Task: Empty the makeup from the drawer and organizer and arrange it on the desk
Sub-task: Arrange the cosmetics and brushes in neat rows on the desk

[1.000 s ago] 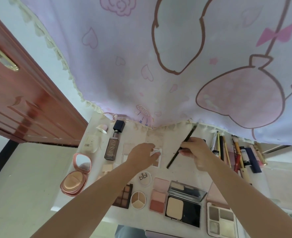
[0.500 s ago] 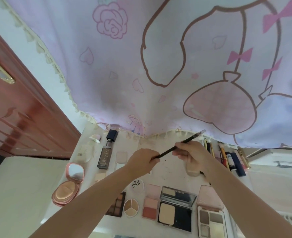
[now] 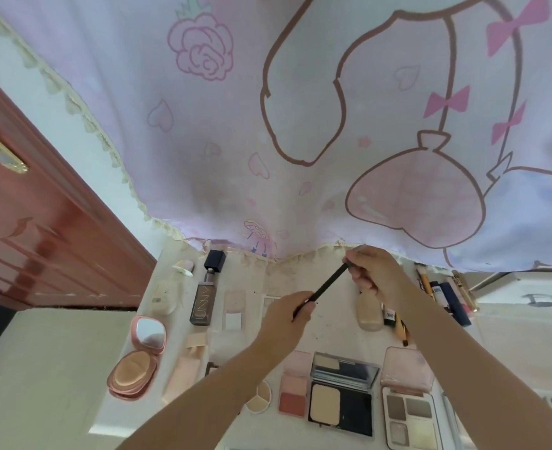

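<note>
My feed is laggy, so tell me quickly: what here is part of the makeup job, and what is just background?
Job: black pencil, held by left hand and right hand; foundation bottle; pink compact; black powder case; desk.
Background: pink curtain; wooden door.

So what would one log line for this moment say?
left hand: grips pencil end | right hand: grips other end | black pencil: held above desk

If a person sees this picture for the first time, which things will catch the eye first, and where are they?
First, the big pink cartoon curtain that fills the upper half and hangs over the back of the desk. Then, at the middle, the left hand and right hand each grip one end of a thin black pencil above the desk. Below them lie open makeup palettes, with a pink mirror compact at the left edge.
</note>
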`<state>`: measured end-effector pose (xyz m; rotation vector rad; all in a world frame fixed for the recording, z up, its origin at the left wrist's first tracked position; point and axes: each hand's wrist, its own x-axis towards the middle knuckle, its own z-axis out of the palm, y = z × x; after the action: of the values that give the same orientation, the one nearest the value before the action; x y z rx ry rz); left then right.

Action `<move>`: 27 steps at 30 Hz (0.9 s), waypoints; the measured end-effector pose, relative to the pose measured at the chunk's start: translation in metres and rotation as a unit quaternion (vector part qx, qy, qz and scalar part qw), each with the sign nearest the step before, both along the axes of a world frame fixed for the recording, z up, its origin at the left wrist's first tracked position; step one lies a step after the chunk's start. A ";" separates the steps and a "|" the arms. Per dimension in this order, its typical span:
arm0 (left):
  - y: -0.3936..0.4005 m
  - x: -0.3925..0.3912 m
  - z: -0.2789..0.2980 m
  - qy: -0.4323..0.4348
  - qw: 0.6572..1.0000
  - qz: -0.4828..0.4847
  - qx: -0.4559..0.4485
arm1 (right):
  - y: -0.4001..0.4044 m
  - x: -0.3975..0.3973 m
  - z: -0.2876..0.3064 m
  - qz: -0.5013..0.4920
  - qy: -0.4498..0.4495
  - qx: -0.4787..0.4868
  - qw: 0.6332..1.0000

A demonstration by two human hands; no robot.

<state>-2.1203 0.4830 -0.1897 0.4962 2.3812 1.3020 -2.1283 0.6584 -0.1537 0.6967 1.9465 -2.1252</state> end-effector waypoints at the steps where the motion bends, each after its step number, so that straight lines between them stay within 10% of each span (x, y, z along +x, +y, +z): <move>1: -0.001 0.000 0.000 -0.017 1.000 0.006 0.008 | 0.000 0.000 -0.002 -0.001 0.002 -0.010 1.000; 21: -0.026 -0.025 0.033 -0.447 0.875 -0.023 0.183 | -0.007 -0.001 -0.013 -0.027 0.121 -0.178 0.976; 24: -0.027 -0.030 0.029 -0.412 0.899 -0.037 0.144 | -0.003 0.000 -0.020 -0.012 0.121 -0.173 0.977; 27: -0.026 -0.036 0.028 -0.169 0.977 -0.104 -0.080 | 0.011 0.007 -0.022 0.095 0.081 -0.041 0.991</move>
<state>-2.1566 0.4567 -0.1616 0.4239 2.0688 1.0027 -2.1210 0.6690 -0.1752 0.3187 1.9031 -2.1892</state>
